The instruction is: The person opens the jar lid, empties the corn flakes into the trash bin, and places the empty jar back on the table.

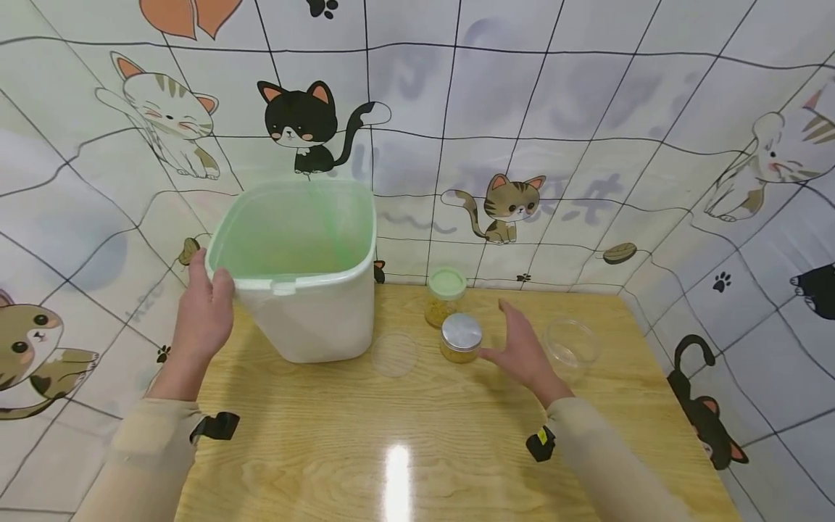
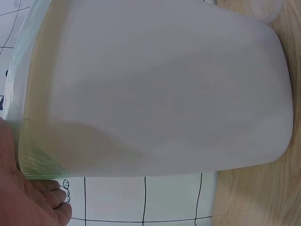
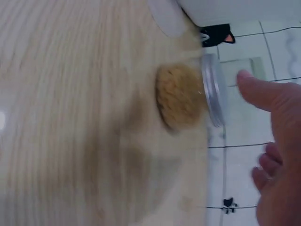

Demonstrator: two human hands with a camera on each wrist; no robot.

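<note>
A white bin lined with a thin green bag stands at the left of the table. My left hand grips its near left rim; in the left wrist view the fingers curl by the green bag edge. A jar with a silver lid and yellowish crumbly contents stands right of the bin. Beside this jar my right hand is spread, thumb pointing toward it, holding nothing. Just behind is a second jar with a pale green lid.
A clear round lid lies flat between the bin and the jars. To the right of my right hand sits a clear shallow container. Cat-print sheeting walls the wooden table at the back and sides.
</note>
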